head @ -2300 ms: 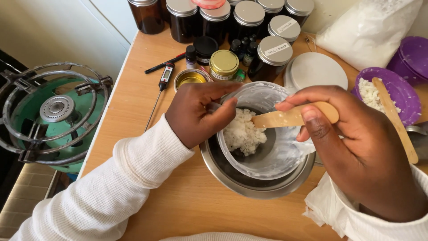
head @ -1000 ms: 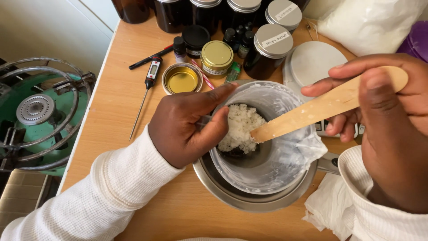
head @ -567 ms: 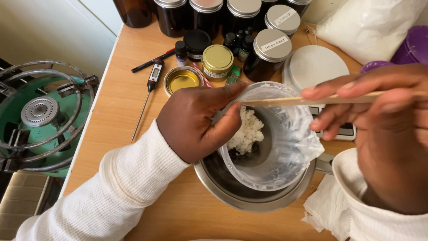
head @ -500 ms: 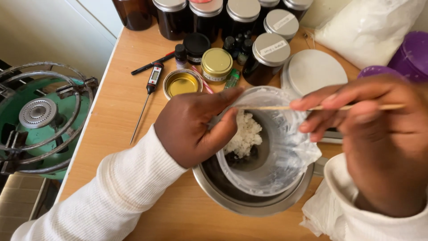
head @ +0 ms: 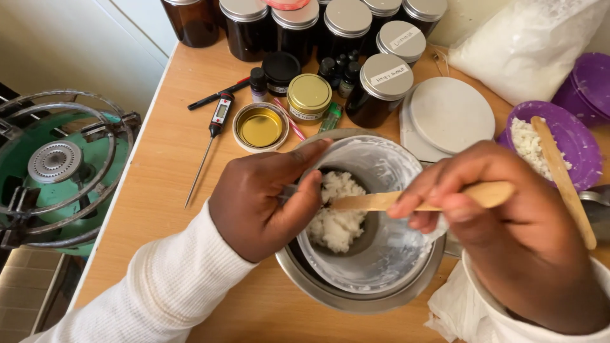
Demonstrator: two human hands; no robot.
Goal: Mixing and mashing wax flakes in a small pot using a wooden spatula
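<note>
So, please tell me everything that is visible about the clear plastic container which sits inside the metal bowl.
The clear plastic container is round, with thin see-through walls smeared white inside. It sits tilted in a metal bowl on the wooden table. A white crumbly lump lies inside. The left hand grips its left rim; a wooden stick, held by the right hand, reaches in.

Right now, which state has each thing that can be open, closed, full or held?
Clear tub: open, tilted, white crumbs inside.
Wooden stick: held by right hand.
Left hand: gripping tub rim.
Gold tin: open.
Amber jars: lidded.
Purple bowl: holds white crumbs.
</note>
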